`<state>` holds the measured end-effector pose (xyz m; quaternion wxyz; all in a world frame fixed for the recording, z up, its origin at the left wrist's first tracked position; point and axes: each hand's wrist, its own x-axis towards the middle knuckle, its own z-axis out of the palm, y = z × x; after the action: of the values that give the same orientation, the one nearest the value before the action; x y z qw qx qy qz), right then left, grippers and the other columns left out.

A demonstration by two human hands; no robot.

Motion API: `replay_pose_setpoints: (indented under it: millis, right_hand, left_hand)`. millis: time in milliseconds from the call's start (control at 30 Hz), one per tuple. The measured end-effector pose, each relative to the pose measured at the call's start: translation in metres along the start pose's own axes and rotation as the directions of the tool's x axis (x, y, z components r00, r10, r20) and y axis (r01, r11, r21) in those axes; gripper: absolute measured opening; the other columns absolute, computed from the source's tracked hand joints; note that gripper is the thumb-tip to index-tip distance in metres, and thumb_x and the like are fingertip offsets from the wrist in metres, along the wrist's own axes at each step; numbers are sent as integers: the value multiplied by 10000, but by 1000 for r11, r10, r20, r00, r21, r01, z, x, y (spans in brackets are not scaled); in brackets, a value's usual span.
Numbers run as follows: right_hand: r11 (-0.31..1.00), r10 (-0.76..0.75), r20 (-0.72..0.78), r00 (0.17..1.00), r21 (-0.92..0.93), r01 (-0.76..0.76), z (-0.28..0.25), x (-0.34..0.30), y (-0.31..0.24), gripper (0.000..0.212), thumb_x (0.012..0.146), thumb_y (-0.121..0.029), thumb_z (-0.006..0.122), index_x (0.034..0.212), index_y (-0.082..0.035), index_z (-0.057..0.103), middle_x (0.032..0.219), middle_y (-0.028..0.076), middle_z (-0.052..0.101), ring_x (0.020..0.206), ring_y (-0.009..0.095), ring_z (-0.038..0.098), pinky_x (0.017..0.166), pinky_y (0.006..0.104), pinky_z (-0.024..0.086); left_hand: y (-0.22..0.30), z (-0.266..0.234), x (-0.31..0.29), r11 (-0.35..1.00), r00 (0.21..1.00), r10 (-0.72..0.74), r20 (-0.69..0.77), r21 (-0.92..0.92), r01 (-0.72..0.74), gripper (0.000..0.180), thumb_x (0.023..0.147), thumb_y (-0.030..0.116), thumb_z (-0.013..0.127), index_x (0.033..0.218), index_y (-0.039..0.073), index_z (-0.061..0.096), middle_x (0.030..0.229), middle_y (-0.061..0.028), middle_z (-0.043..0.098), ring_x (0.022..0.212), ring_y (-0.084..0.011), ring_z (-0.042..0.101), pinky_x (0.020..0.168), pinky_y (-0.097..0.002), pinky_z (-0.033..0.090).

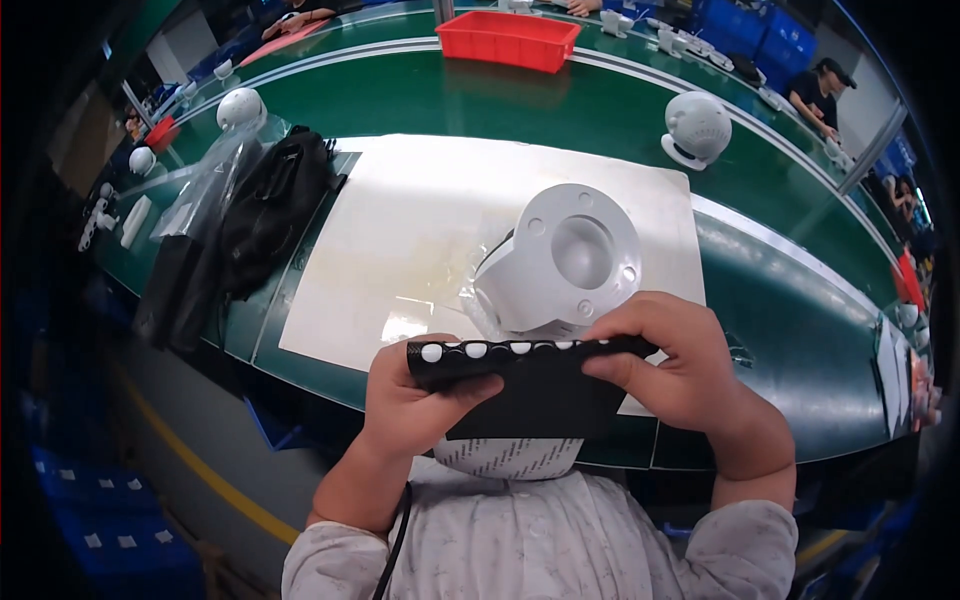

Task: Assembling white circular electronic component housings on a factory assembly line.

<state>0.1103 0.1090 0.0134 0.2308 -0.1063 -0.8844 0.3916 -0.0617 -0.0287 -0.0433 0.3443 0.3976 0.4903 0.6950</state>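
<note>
Both hands hold a black flat pouch-like piece point(535, 390) with a rolled top edge carrying a row of white dots. My left hand point(410, 400) grips its left end, and my right hand point(670, 365) pinches its right end. Just behind it on a white mat point(420, 230) lies a white round plastic device point(560, 262) with its circular base facing up, partly wrapped in clear film. A white mesh-patterned piece point(510, 457) shows below the black piece, close to my body.
A black bag point(275, 205) and clear plastic bags point(205, 185) lie at the left of the green conveyor table point(780, 330). Another white round device point(697, 128) stands at the back right, a red tray point(508, 40) further back. Other people sit beyond.
</note>
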Motion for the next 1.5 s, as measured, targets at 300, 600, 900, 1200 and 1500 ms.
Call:
replay_pose_setpoints:
  millis: [300,600,900,1200,1500]
  right_hand:
    - [999,11,-156,988,44,-4,-6,2,-9,361,693,-14,626,1038,-60,532,836,70,566,739,192,552,685,282,424]
    - [920,-376,-9,926,-124,372,8,17,-9,377,629,120,588,943,-67,496,762,55,525,665,219,498,614,314,382]
    - [859,-506,-47,861,-116,499,37,36,-1,529,624,170,563,1029,-131,403,873,80,474,698,222,513,573,294,450]
    - [902,-431,-98,897,-59,427,60,56,1,656,600,219,521,1101,-154,319,944,111,413,696,212,517,555,282,451]
    - [940,-325,-117,939,67,334,60,74,8,660,640,112,582,1183,-123,289,985,110,384,784,179,484,661,285,443]
  left_hand:
    - [-3,-20,-5,966,989,141,45,211,-147,225,631,-31,712,811,-51,578,718,-55,571,626,-94,504,563,-194,378]
    - [-1,-31,4,960,987,161,1,232,-157,148,637,-55,690,670,-17,551,570,-26,509,488,-70,428,441,-209,316]
    - [6,-50,14,941,978,117,173,295,-165,130,617,-94,642,680,-49,537,620,-62,537,581,-82,479,502,-206,346]
    - [6,-60,26,851,959,167,230,458,-258,138,597,-74,647,650,-36,526,561,-50,504,493,-97,469,457,-213,334]
    - [2,-84,34,881,971,127,200,428,-204,137,595,-72,652,639,-24,531,542,-44,493,480,-92,456,440,-220,316]
